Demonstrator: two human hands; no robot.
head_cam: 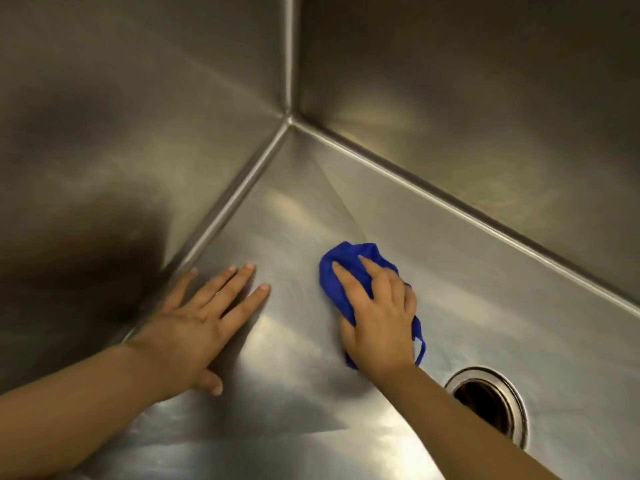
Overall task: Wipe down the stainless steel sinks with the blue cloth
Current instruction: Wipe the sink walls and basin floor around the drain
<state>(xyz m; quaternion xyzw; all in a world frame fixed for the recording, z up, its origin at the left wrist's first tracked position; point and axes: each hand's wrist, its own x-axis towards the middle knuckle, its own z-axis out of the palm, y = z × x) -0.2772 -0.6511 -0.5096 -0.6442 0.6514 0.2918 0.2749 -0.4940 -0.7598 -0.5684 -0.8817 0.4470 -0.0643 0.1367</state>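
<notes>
Braces flat on the sink floor (pixel 485 299) with the left hand (pixel 194 323), fingers straight and spread, while gripping the bunched blue cloth (pixel 346 265) mid-floor in the right hand (pixel 377 323), fingers curled over it, near the drain (pixel 491 403); probably handles soft, light, best gathered under the palm.

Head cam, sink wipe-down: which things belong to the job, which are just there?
In the job:
- crumpled blue cloth
- right hand, holding the cloth against the sink floor
- stainless steel sink

Just there:
- round metal-rimmed drain, apart from the cloth
- left hand, flat on the sink floor, holding nothing
</notes>
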